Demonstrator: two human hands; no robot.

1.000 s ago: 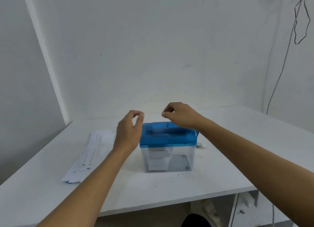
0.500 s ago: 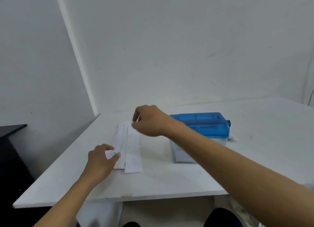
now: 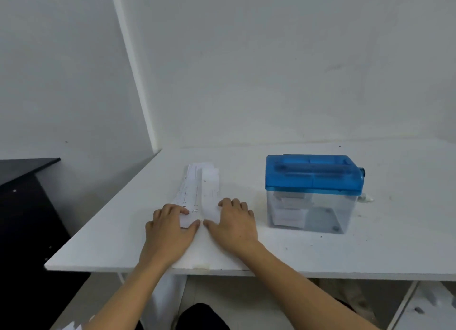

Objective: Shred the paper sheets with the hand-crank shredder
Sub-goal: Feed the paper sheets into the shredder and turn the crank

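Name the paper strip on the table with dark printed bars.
The left strip, under the left hand: short dark bars show by its near end. The right strip, under the right hand, looks almost blank.

Left hand (image 3: 170, 232) and right hand (image 3: 233, 227) lie palm-down, thumb tips nearly touching, fingers slightly bent.

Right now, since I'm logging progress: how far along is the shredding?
Done: some white pieces lie in the clear bin of the shredder. In hand: the left hand and right hand rest on the paper strips beside it; whether they grip is unclear. Left: feeding those strips into the blue lid and cranking; none is in it now.
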